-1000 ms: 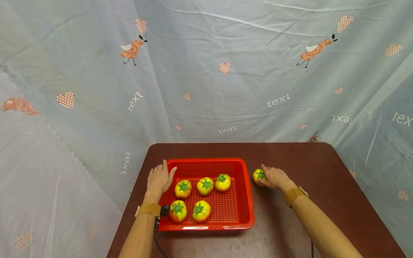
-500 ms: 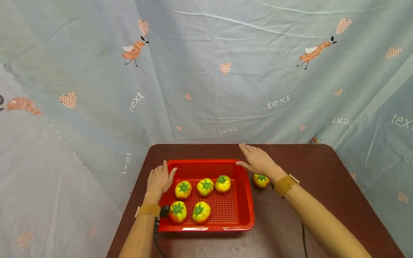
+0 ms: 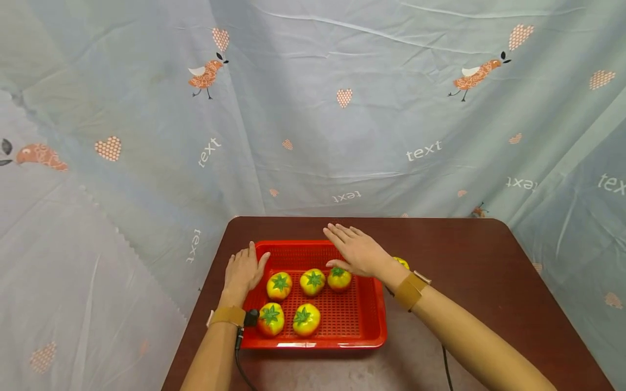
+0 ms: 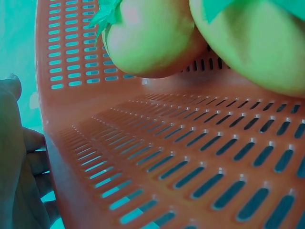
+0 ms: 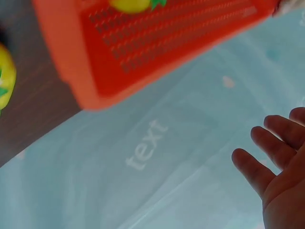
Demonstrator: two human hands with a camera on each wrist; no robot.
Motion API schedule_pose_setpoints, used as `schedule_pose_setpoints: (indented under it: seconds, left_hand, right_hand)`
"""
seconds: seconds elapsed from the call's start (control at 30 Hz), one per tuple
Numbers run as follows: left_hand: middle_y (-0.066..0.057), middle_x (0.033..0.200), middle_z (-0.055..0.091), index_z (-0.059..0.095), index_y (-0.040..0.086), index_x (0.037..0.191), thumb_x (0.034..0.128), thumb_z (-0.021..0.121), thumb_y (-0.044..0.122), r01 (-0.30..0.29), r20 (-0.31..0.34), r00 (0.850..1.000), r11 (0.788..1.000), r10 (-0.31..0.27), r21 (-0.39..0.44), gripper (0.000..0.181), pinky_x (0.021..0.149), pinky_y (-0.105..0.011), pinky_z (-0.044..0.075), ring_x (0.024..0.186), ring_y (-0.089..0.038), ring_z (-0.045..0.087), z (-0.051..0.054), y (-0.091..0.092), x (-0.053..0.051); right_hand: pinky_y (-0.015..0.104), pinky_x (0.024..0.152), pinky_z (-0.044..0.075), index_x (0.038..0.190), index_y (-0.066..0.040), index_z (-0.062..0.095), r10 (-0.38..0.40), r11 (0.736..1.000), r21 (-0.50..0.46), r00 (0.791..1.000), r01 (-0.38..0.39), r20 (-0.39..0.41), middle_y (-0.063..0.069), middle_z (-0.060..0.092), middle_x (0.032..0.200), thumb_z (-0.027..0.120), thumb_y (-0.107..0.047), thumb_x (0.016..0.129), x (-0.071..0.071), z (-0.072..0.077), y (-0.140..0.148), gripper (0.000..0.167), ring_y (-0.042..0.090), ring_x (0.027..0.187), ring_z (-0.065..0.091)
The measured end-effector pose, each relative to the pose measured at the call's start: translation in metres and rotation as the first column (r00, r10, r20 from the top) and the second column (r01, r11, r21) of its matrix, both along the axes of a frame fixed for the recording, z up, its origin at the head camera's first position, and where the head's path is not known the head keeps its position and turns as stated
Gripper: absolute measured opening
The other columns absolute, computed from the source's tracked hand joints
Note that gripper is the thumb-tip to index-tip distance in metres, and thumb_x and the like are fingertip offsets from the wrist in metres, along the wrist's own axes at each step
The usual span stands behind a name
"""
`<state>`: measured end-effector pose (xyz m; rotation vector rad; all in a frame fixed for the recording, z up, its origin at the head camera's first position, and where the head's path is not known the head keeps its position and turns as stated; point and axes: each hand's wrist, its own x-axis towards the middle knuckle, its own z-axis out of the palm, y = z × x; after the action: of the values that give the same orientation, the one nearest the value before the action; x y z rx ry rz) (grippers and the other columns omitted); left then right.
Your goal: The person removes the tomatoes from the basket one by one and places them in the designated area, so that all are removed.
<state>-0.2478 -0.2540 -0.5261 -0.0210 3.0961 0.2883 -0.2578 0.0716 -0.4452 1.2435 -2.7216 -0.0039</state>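
Observation:
In the head view a red perforated basket (image 3: 337, 343) holds several yellow-red tomato-like fruits (image 3: 306, 320) with green star-shaped tops. The left hand (image 3: 242, 274) lies along the basket's left side, fingers extended and thumb spread; the left wrist view shows its fingers against the outside of the basket wall (image 4: 71, 191). Above the basket's back right part is the right hand (image 3: 361, 252), fingers straight, holding nothing. Another fruit (image 3: 401, 262) sits on the table right of the basket, mostly hidden behind the right forearm; part of it (image 5: 5, 78) shows in the right wrist view.
The dark brown table (image 3: 489, 282) extends right of the basket. A pale blue patterned curtain (image 3: 313, 119) hangs behind it and at both sides. Both wrists wear tan straps, with dark cables running down from them.
The right hand has let go of the fruit on the table, lifted, and moved left over the basket. That fruit remains right of the basket. The left hand keeps its place.

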Motion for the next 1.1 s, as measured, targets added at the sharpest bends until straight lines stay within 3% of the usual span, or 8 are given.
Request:
schedule_pose_setpoints:
  seconds: [0.3,0.77,1.1]
  left_hand:
    - [-0.031,0.146,0.041,0.02,-0.009,0.152,0.1052,0.03,0.047,-0.002,0.0,1.0,1.0,0.002,0.004,0.074,0.118,-0.059,0.022,0.135,-0.047,0.039,-0.001,-0.001,0.0]
    - [-0.031,0.146,0.041,0.018,-0.008,0.153,0.1053,0.029,0.048,0.006,-0.013,1.0,1.0,-0.006,0.018,0.074,0.119,-0.059,0.021,0.135,-0.047,0.039,-0.001,-0.002,-0.002]
    - [-0.031,0.146,0.041,0.018,-0.008,0.153,0.1052,0.03,0.048,0.003,-0.011,1.0,1.0,-0.002,0.016,0.074,0.119,-0.059,0.021,0.136,-0.047,0.039,-0.002,-0.002,-0.002]
  right_hand:
    - [0.046,0.118,0.031,0.156,-0.008,0.024,0.086,0.99,0.114,0.996,-0.087,0.014,0.012,0.028,0.161,0.043,-0.057,0.099,0.021,-0.021,-0.029,0.078,0.027,0.147,0.03]
    - [0.041,0.116,0.037,0.153,-0.013,0.036,0.175,0.959,0.22,0.984,-0.18,0.044,0.006,0.039,0.156,0.042,-0.06,0.098,0.047,-0.086,-0.055,0.072,0.024,0.144,0.038]
    - [0.034,0.114,0.038,0.149,-0.018,0.042,0.208,0.934,0.293,0.978,-0.204,0.017,-0.001,0.046,0.152,0.039,-0.064,0.096,0.054,-0.104,-0.068,0.07,0.017,0.142,0.04]
